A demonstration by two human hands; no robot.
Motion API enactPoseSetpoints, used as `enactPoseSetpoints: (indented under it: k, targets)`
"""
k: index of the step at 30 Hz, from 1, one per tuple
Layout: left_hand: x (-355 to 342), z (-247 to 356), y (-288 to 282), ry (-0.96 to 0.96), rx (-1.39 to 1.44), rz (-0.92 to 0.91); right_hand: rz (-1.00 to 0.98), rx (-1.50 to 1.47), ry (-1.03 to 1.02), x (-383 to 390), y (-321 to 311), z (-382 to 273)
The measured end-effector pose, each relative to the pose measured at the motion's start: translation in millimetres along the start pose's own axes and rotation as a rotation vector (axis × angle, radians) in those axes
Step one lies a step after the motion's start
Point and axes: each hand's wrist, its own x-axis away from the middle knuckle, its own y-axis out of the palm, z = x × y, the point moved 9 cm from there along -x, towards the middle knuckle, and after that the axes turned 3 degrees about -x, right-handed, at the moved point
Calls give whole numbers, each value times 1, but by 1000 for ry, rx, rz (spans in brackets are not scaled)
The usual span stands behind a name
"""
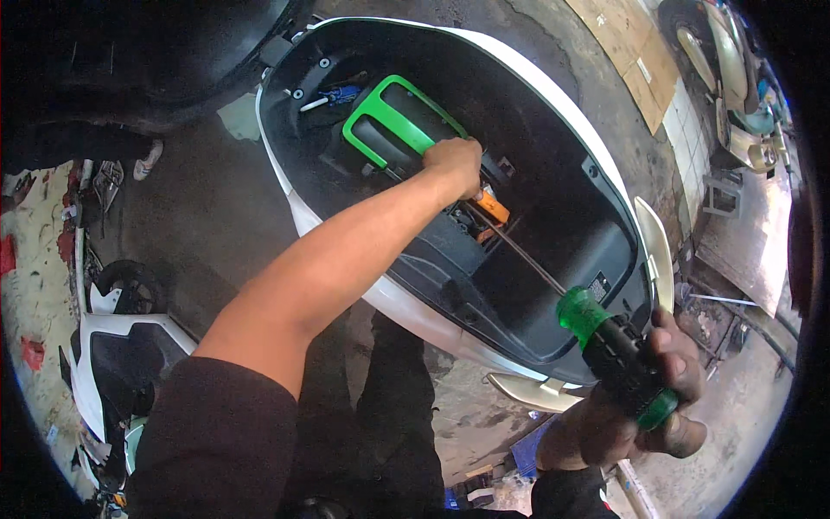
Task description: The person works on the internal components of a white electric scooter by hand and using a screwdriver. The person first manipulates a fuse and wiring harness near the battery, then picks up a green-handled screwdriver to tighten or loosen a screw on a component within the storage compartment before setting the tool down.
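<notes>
My left hand (454,163) reaches into the dark under-seat compartment (571,186) of a white scooter. Its fingers are closed at the near right end of a bright green open frame (402,125). My right hand (644,424), smudged dark, grips the green and black handle of a long screwdriver (609,350). The screwdriver's shaft slants up and left into the compartment, and its tip is hidden near my left hand. An orange part (493,206) lies just below my left fingers, with dark parts around it.
A blue object (341,93) lies at the compartment's upper left. The scooter's white rim (536,78) surrounds the opening. White body panels (86,372) stand on the left. Cardboard (635,56) lies at upper right, near another scooter (731,52). A person's foot (149,162) shows at left.
</notes>
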Motion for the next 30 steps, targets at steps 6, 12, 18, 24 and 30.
enactPoseSetpoints:
  k: [6, 12, 18, 24, 30]
  targets:
    - [1, -3, -3, -29, 9, -33, 6, -100, 44, 8, 1, -13]
    - [1, -13, -4, -90, 59, 15, 168, 64, -210, 29, 2, -30]
    - [-1, -2, -2, -53, 19, 17, 99, -75, -15, 20, 19, -18]
    - [0, -2, -8, -65, 1, -13, 8, 48, -8, -16, 10, -11]
    - [1, -13, -3, -120, 13, -54, -188, -13, 104, -16, 18, -6]
